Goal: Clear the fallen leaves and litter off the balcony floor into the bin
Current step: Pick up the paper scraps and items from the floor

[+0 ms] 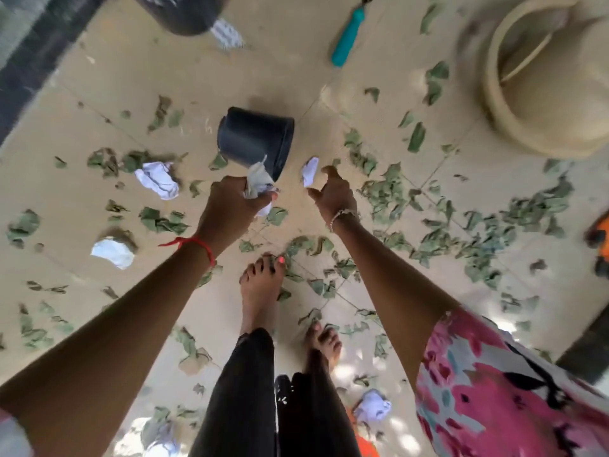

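Note:
My left hand [230,202] grips a crumpled white paper wad [257,181] just in front of a black pot [255,140] that lies on its side on the tiled floor. My right hand [333,192] hovers with fingers spread and curved, holding nothing, right next to another crumpled paper ball [310,171]. More paper lies at the left [157,179], lower left [113,253] and near my feet [374,405]. Dry green leaves [461,239] are scattered all over the floor, thickest to the right.
A large beige pot [540,77] stands at the upper right. A teal-handled garden tool [347,37] lies at the top. A dark container [184,11] sits at the top edge, a patterned wrapper [227,34] beside it. My bare feet [260,291] stand among the leaves.

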Motion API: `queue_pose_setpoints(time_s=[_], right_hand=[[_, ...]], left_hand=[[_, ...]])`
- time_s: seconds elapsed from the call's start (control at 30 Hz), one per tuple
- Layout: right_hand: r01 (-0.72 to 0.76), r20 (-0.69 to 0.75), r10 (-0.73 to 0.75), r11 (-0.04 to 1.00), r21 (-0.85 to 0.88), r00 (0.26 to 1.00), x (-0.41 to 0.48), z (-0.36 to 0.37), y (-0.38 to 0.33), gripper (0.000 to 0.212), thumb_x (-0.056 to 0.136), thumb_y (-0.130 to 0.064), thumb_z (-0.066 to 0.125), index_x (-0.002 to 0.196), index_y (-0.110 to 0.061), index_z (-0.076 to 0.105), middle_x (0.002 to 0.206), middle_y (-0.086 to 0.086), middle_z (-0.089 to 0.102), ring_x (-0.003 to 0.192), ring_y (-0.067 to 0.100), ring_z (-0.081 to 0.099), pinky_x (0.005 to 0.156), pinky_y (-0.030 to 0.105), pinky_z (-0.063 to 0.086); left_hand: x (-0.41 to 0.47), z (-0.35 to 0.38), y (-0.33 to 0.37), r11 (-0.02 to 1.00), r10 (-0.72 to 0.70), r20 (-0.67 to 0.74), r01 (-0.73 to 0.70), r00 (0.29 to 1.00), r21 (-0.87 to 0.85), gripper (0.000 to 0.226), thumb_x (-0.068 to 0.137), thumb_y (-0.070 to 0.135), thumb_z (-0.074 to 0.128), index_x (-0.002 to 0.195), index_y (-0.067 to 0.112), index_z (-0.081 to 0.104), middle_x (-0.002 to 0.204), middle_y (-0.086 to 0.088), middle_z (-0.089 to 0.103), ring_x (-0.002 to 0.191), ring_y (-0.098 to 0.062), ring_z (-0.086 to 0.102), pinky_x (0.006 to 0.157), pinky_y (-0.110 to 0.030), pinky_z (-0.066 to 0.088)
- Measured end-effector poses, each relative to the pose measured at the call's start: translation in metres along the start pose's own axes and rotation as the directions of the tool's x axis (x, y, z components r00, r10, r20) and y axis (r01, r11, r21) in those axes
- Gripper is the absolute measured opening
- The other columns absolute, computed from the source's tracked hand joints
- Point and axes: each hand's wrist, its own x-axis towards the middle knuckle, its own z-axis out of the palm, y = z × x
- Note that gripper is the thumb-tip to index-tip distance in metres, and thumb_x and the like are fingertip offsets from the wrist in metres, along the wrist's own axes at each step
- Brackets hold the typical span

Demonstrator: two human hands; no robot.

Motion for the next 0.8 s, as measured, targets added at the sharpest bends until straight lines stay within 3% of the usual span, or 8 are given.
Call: queue_pose_setpoints(time_s=[0.1, 0.2, 0.27, 0.43, 0.5, 0.57, 0.63, 0.8], right_hand=[[0.043, 0.033, -0.039, 0.991, -0.127, 0.999, 0.039, 0.021, 0.000, 0.077, 0.092, -0.035, 0.055, 0.148, -0.010, 0.010, 0.129, 0.021, 0.051, 0.115, 0.035, 0.052, 0.086, 0.039, 0.044], [0.030, -0.001, -0.031, 0.981, -0.189, 1.000, 0.061, 0.037, 0.000, 0.072, 0.091, -0.030, 0.057, 0.146, -0.013, 0.015, 0.126, 0.018, 0.052, 0.110, 0.035, 0.055, 0.082, 0.039, 0.045], [0.020, -0.006, -0.022, 0.977, -0.213, 1.000, 0.066, 0.044, -0.002, 0.062, 0.090, -0.022, 0.057, 0.140, -0.008, 0.024, 0.125, 0.017, 0.050, 0.109, 0.036, 0.055, 0.082, 0.040, 0.045], [0.024, 0.087, 0.000, 0.959, -0.283, 0.996, 0.034, 0.025, -0.008, 0.042, 0.092, -0.019, 0.053, 0.129, -0.007, 0.036, 0.123, 0.018, 0.053, 0.110, 0.037, 0.055, 0.084, 0.038, 0.045], [0.051, 0.130, -0.015, 0.960, -0.277, 0.991, 0.010, 0.005, -0.018, 0.040, 0.091, -0.017, 0.053, 0.126, -0.010, 0.038, 0.118, 0.018, 0.057, 0.107, 0.036, 0.057, 0.081, 0.036, 0.045], [0.092, 0.173, -0.042, 0.951, -0.294, 0.984, -0.016, -0.019, -0.035, 0.039, 0.089, -0.015, 0.054, 0.126, -0.013, 0.041, 0.118, 0.016, 0.059, 0.107, 0.035, 0.058, 0.083, 0.036, 0.046], [0.155, 0.228, -0.072, 0.914, -0.374, 0.971, -0.043, -0.049, -0.060, 0.034, 0.088, -0.015, 0.052, 0.122, -0.017, 0.051, 0.121, 0.013, 0.059, 0.111, 0.033, 0.056, 0.087, 0.033, 0.045], [0.307, 0.244, -0.208, 0.805, -0.507, 0.947, -0.117, -0.140, -0.148, 0.032, 0.089, -0.022, 0.047, 0.118, -0.018, 0.059, 0.124, 0.011, 0.058, 0.115, 0.031, 0.054, 0.093, 0.034, 0.043]], left_hand=[[0.029, 0.015, -0.027, 0.999, -0.044, 0.034, 0.045, 0.998, -0.029, 0.023, 0.083, 0.017, 0.070, 0.074, -0.002, 0.062, 0.068, -0.006, 0.055, 0.051, -0.010, 0.049, 0.051, -0.010, 0.038], [0.024, 0.053, -0.089, 0.962, -0.223, -0.043, 0.226, 0.974, 0.152, 0.030, 0.094, 0.027, 0.054, 0.096, -0.002, 0.061, 0.074, -0.013, 0.067, 0.062, -0.027, 0.063, 0.058, -0.035, 0.054], [-0.002, 0.111, -0.143, 0.868, -0.489, 0.214, 0.496, 0.846, 0.022, 0.031, 0.094, 0.036, 0.039, 0.096, 0.009, 0.055, 0.075, -0.012, 0.069, 0.063, -0.032, 0.066, 0.052, -0.041, 0.056], [-0.022, 0.162, -0.200, 0.961, -0.277, 0.181, 0.277, 0.944, 0.026, 0.034, 0.100, 0.024, 0.032, 0.090, 0.010, 0.062, 0.080, -0.017, 0.066, 0.065, -0.033, 0.063, 0.054, -0.040, 0.053], [-0.012, 0.131, -0.167, 0.966, -0.226, 0.146, 0.241, 0.963, -0.096, 0.020, 0.100, 0.025, 0.037, 0.096, 0.010, 0.050, 0.075, -0.014, 0.065, 0.058, -0.029, 0.062, 0.049, -0.036, 0.052], [0.005, 0.055, -0.073, 0.908, -0.288, 0.353, 0.371, 0.890, -0.193, 0.014, 0.096, 0.023, 0.049, 0.095, 0.009, 0.048, 0.064, -0.012, 0.061, 0.049, -0.022, 0.058, 0.046, -0.026, 0.047], [-0.004, -0.006, 0.015, 0.993, -0.119, 0.007, 0.119, 0.993, -0.015, 0.018, 0.087, 0.016, 0.065, 0.081, 0.000, 0.063, 0.063, -0.010, 0.058, 0.050, -0.015, 0.050, 0.047, -0.023, 0.034], [-0.046, -0.111, 0.124, 0.997, -0.041, 0.028, 0.043, 0.999, -0.064, 0.033, 0.085, 0.018, 0.067, 0.092, -0.014, 0.062, 0.092, -0.024, 0.062, 0.088, -0.033, 0.058, 0.059, -0.021, 0.026]])
